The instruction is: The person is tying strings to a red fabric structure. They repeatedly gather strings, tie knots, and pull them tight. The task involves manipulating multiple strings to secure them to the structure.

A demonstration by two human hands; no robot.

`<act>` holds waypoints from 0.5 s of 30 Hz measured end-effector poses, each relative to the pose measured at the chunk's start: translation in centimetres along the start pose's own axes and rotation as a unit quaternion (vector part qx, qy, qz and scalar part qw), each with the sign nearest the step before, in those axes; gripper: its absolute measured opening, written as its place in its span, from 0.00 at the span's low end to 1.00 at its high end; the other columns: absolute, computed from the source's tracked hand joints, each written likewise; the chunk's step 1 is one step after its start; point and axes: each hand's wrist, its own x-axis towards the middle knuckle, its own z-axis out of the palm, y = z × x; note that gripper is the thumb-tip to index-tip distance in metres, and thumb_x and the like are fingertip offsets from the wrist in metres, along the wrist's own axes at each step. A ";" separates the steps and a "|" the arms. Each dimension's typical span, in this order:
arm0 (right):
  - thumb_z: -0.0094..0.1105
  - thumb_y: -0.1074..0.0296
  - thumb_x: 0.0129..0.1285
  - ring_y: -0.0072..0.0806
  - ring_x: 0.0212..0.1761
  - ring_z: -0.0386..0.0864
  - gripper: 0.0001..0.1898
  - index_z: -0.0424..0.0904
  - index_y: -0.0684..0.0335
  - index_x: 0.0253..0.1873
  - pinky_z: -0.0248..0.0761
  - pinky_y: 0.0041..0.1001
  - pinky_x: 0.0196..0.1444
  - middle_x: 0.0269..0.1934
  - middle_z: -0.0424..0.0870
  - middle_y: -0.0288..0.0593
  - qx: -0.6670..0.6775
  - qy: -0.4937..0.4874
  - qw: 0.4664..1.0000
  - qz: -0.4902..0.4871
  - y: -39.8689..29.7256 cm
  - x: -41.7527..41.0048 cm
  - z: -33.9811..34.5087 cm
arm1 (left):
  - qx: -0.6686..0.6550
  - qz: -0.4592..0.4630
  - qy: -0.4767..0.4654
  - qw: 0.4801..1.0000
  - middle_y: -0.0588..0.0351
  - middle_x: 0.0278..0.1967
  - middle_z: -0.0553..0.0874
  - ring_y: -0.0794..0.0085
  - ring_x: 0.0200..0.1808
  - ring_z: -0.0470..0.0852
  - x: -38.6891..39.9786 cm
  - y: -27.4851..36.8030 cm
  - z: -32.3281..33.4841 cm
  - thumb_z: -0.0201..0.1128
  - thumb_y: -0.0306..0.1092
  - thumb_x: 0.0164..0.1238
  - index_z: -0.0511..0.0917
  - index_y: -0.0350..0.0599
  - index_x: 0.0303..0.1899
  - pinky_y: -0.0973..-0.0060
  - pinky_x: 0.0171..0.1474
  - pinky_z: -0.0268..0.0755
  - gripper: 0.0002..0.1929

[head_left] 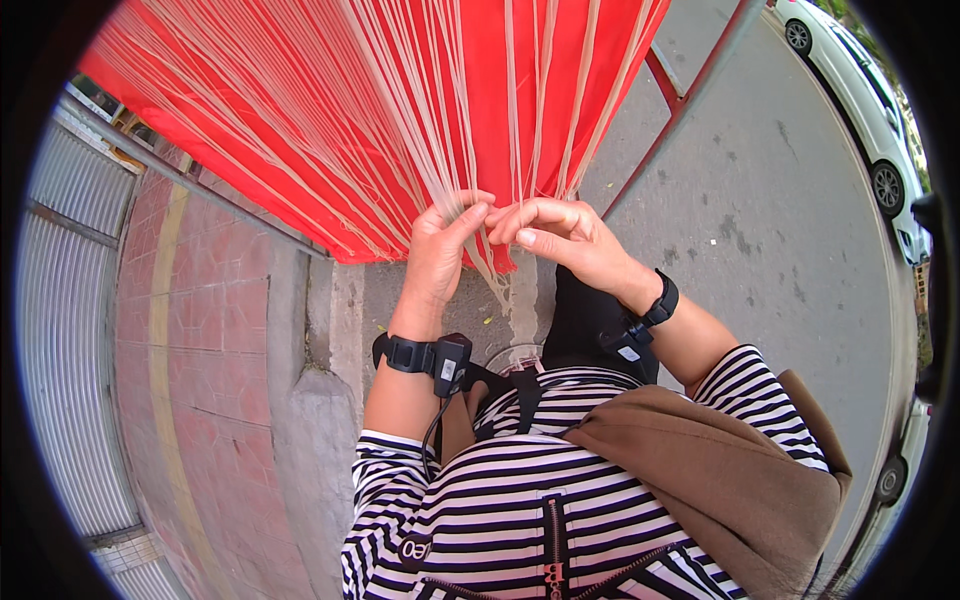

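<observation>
Many pale, thin strands [401,97] stretch over a red cloth sheet [491,82] and run down towards me. My left hand [448,236] pinches a gathered bundle of them between thumb and fingers. The bundle's loose tail [484,266] hangs below that hand, past the ragged lower end of the cloth. Close beside it, my right hand [555,226] has bent fingers, their tips at the left thumb and fingertips. Its thumb stands a little away from the fingers. Whether a strand lies in the right fingers is too fine to tell. Other strand groups [577,112] pass behind the right hand.
Metal rails flank the cloth, one on the left [187,180] and one on the right [679,112]. Red paving [217,315] and a corrugated metal shutter [71,337] lie left. Parked cars [855,82] line the grey road [765,225] on the right.
</observation>
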 end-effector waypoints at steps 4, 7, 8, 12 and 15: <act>0.56 0.66 0.75 0.19 0.50 0.80 0.09 0.82 0.65 0.48 0.72 0.25 0.59 0.43 0.85 0.36 -0.007 0.008 0.997 0.077 2.0 -0.7 -0.2 | 0.065 0.026 -0.019 0.997 0.52 0.40 0.90 0.73 0.46 0.86 0.2 -0.5 -1.1 0.65 0.31 0.71 0.83 0.38 0.51 0.72 0.57 0.74 0.11; 0.54 0.66 0.76 0.19 0.48 0.81 0.10 0.82 0.65 0.48 0.73 0.24 0.57 0.42 0.85 0.36 0.000 0.012 0.996 0.085 2.4 -1.3 -0.3 | 0.069 -0.010 -0.033 0.997 0.50 0.40 0.89 0.69 0.47 0.87 0.4 -0.6 -1.6 0.63 0.31 0.73 0.83 0.38 0.50 0.69 0.58 0.75 0.11; 0.54 0.66 0.76 0.19 0.48 0.81 0.10 0.82 0.65 0.48 0.74 0.24 0.56 0.41 0.86 0.36 0.011 0.013 0.996 0.086 2.1 -1.5 -0.6 | 0.088 -0.019 -0.033 0.995 0.50 0.40 0.89 0.68 0.47 0.87 0.6 -0.5 -1.7 0.63 0.32 0.73 0.83 0.37 0.50 0.68 0.58 0.75 0.11; 0.53 0.65 0.77 0.20 0.44 0.83 0.11 0.83 0.65 0.49 0.75 0.24 0.53 0.38 0.86 0.36 0.010 0.033 0.997 0.067 -0.3 -2.6 -2.0 | 0.126 0.007 -0.032 0.991 0.51 0.40 0.89 0.68 0.47 0.87 1.0 0.0 -2.6 0.62 0.34 0.74 0.84 0.37 0.49 0.68 0.57 0.76 0.11; 0.53 0.65 0.78 0.19 0.40 0.82 0.11 0.82 0.65 0.49 0.76 0.23 0.48 0.37 0.86 0.37 0.043 0.058 0.997 0.041 -2.5 -3.3 -3.1 | 0.096 0.011 -0.012 0.995 0.54 0.38 0.90 0.72 0.43 0.87 1.3 0.4 -3.7 0.63 0.35 0.74 0.84 0.38 0.50 0.71 0.56 0.75 0.12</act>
